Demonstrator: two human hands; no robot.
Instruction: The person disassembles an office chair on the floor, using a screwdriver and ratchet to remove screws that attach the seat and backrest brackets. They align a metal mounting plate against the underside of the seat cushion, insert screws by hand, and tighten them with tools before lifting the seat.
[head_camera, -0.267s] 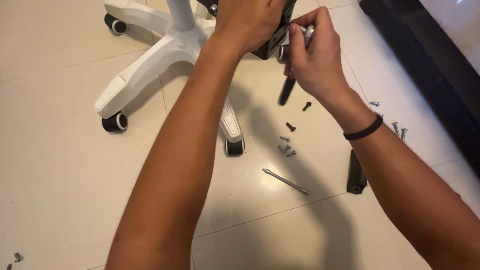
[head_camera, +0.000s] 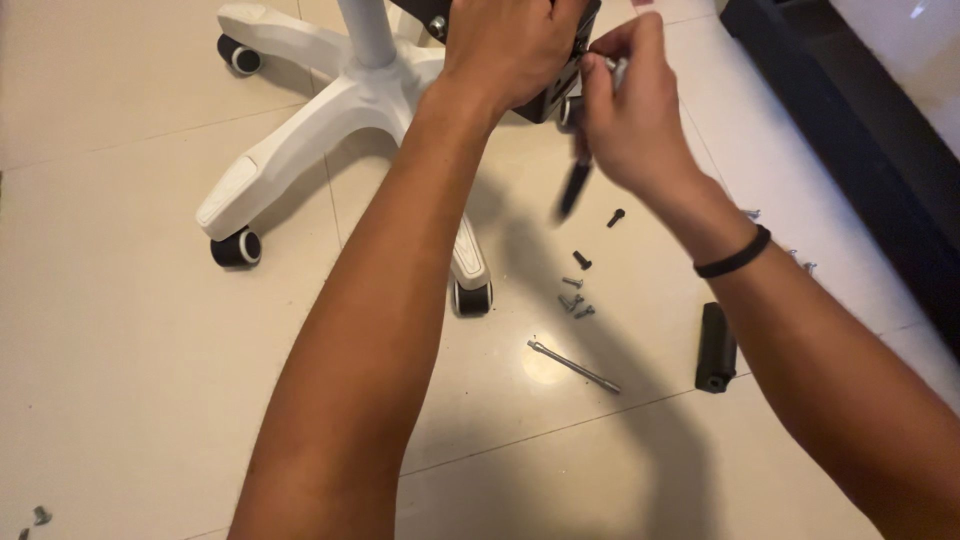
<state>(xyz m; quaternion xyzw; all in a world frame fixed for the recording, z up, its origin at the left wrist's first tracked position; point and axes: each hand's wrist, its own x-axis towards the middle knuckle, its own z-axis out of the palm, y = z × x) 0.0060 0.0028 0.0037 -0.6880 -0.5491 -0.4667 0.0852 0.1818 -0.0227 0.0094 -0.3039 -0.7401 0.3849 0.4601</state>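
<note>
Head view: looking down on two bare forearms over a pale tiled floor (head_camera: 120, 400).
Left hand (head_camera: 515, 45): clenched over the top of a black bracket (head_camera: 560, 95) at the white chair base (head_camera: 330, 120); fingertips hidden behind it.
Right hand (head_camera: 630, 110): fingers pinched together around a small silvery tool (head_camera: 617, 70) pressed to the bracket's edge; a dark handle (head_camera: 575, 185) hangs blurred below the palm.
Bracket position: top centre, above the hub of the base, beside the white column (head_camera: 368, 30).
Wrist: black band (head_camera: 733, 253) on the right arm.
Floor, near: loose black bolts (head_camera: 582, 260) and small grey screws (head_camera: 573, 300) lie just below the hands.
Floor, further: a thin metal rod (head_camera: 573, 366) lies apart from a black block (head_camera: 716, 347).
Casters (head_camera: 236, 247): black-wheeled, resting on tile.
Right edge: dark furniture (head_camera: 850, 130).
</note>
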